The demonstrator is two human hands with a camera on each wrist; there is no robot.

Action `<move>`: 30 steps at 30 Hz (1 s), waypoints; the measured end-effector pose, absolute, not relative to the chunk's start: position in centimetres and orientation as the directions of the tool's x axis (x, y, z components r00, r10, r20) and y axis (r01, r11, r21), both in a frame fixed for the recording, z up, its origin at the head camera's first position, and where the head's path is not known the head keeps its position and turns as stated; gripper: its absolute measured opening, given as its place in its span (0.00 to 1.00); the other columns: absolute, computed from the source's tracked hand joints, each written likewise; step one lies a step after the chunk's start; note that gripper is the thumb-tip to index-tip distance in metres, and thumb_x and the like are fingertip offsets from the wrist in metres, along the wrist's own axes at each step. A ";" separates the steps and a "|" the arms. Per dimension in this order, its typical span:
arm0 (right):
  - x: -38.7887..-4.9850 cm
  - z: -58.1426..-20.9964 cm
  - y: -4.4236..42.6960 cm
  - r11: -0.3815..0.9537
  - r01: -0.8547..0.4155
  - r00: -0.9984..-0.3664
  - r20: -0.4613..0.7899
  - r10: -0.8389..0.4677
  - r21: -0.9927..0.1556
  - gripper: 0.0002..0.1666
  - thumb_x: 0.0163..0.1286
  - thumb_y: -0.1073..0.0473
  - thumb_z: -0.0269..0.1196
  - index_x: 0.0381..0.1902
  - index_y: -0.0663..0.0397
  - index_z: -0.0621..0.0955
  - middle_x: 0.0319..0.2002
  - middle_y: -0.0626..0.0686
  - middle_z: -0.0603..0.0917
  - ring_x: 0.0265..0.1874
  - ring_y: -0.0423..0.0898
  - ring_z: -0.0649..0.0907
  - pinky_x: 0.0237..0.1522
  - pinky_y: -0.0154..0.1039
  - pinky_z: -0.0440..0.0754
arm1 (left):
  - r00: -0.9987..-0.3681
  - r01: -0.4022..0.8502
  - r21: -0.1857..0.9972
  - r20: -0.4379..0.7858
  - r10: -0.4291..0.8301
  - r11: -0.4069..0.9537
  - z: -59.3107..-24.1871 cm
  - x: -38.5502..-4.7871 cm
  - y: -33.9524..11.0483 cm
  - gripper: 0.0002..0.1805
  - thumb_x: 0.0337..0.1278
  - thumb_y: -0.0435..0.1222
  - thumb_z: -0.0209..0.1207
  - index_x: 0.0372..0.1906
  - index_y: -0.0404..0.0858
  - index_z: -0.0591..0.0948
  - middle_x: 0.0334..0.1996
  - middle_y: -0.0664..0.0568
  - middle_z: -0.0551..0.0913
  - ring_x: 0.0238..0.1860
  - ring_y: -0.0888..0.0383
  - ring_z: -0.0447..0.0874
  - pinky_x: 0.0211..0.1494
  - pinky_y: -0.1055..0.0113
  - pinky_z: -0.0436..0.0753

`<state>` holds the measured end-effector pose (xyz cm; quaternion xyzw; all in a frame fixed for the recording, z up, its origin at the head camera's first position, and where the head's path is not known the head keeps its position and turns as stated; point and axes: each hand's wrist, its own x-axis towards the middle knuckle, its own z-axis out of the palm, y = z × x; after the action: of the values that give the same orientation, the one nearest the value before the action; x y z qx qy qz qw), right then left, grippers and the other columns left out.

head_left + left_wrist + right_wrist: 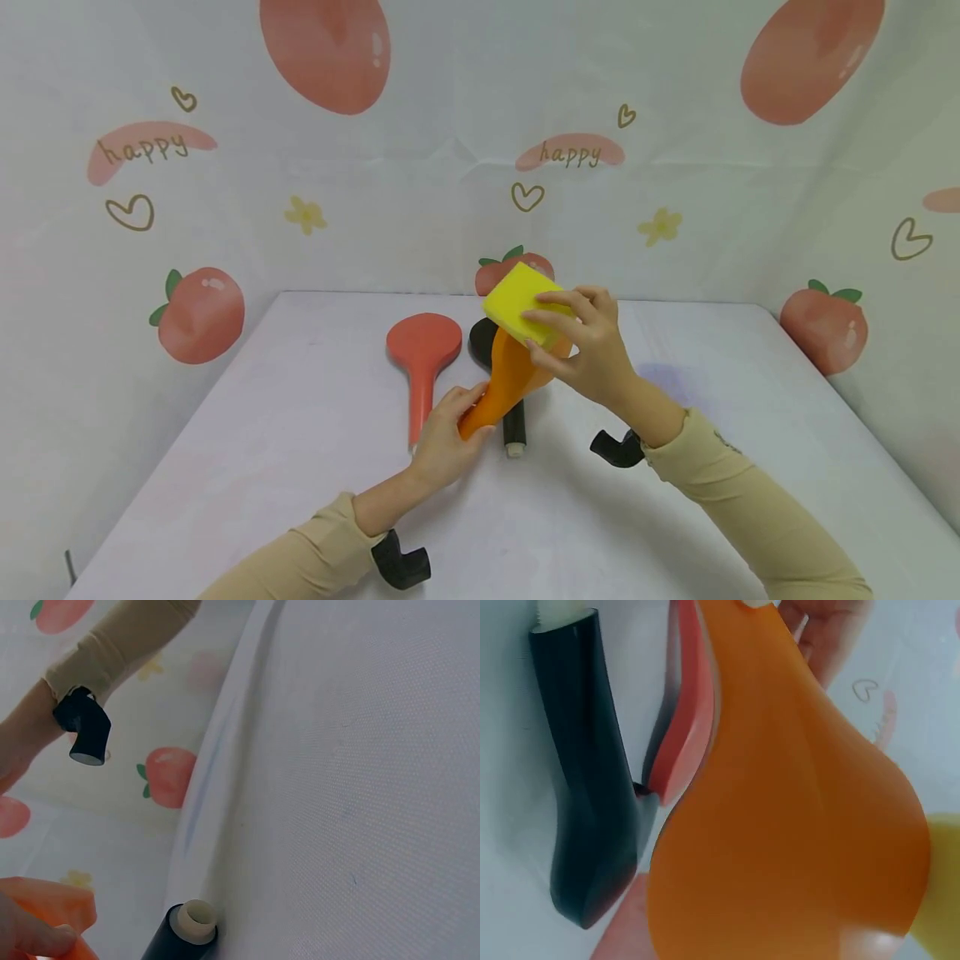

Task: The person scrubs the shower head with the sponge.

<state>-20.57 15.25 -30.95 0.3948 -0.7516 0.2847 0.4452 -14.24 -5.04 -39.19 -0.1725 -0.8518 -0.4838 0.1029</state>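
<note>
My left hand (450, 437) grips the handle of an orange shower head (513, 375), raised and tilted above the table. A yellow sponge (521, 298) is pinched in my right hand (596, 346), at the shower head's round end. Seen from the right wrist, the orange shower head (787, 810) fills the middle and the sponge (943, 889) shows at its edge. In the left wrist view only part of the left hand (26, 930) appears, with its thumb on the orange handle.
Behind the orange one lies a black shower head (514, 427), partly covered, its pale threaded end toward me. To its left a red shower head (423, 342) lies on the white table (300, 400). A fruit-patterned cloth (420, 192) hangs behind. Black wrist mounts (401, 562) stick out beneath the sleeves.
</note>
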 end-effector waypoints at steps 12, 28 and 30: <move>-20.1 -31.6 14.7 0.557 -0.830 -0.242 0.886 -0.395 0.022 0.15 0.47 0.61 0.68 0.36 0.54 0.85 0.41 0.58 0.82 0.42 0.61 0.69 0.39 0.54 0.62 | -0.923 0.385 0.782 0.329 0.201 0.489 -39.3 -14.3 -5.1 0.27 0.48 0.27 0.64 0.58 0.32 0.75 0.40 0.46 0.79 0.41 0.56 0.77 0.48 0.62 0.82; -19.5 -33.1 13.3 0.570 -0.747 -0.035 0.836 -0.547 0.342 0.21 0.39 0.59 0.73 0.36 0.48 0.84 0.41 0.52 0.82 0.43 0.55 0.71 0.39 0.47 0.62 | -0.927 0.376 0.789 0.316 0.203 0.486 -39.5 -14.5 -5.0 0.26 0.49 0.27 0.62 0.58 0.33 0.75 0.39 0.46 0.78 0.42 0.54 0.78 0.46 0.62 0.83; -19.4 -33.6 13.1 0.572 -0.731 -0.024 0.823 -0.567 0.373 0.22 0.36 0.59 0.75 0.35 0.48 0.83 0.41 0.51 0.83 0.43 0.54 0.71 0.39 0.46 0.63 | -0.926 0.377 0.790 0.319 0.202 0.484 -39.5 -14.4 -5.0 0.26 0.49 0.26 0.62 0.57 0.32 0.75 0.39 0.46 0.78 0.41 0.54 0.77 0.46 0.61 0.83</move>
<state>-19.36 13.07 -33.55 0.4560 -0.7114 0.0773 0.5292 -14.40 -4.99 -39.48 -0.1692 -0.8564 -0.4792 0.0915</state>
